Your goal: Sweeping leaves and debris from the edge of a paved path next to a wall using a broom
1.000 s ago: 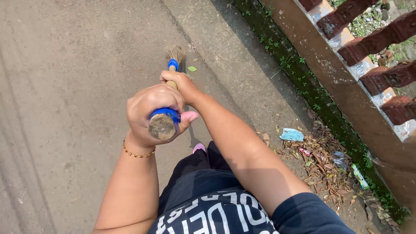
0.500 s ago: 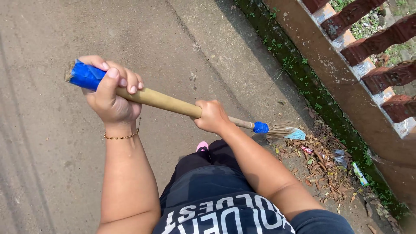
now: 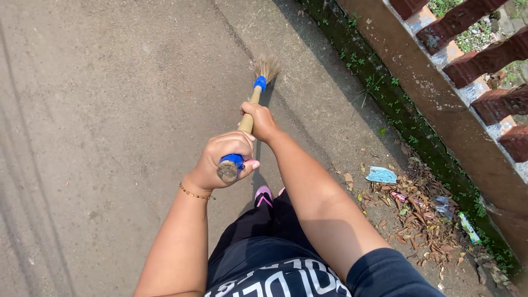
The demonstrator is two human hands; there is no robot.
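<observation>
A dark navy tee with white lettering is worn, plus black pants [image 3: 247, 225], a thin gold beaded bracelet [image 3: 193, 193] and pink-trimmed shoes [image 3: 264, 196].

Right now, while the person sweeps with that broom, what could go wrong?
The pile of dry leaves and wrappers lies loose beside the mossy wall, so a hard stroke could scatter it over the pavement. The light blue wrapper lies apart from the pile and might get missed. The broom points straight ahead, gripped by the left hand at the top and the right hand lower down, and its bristles may flick dust forward.
</observation>
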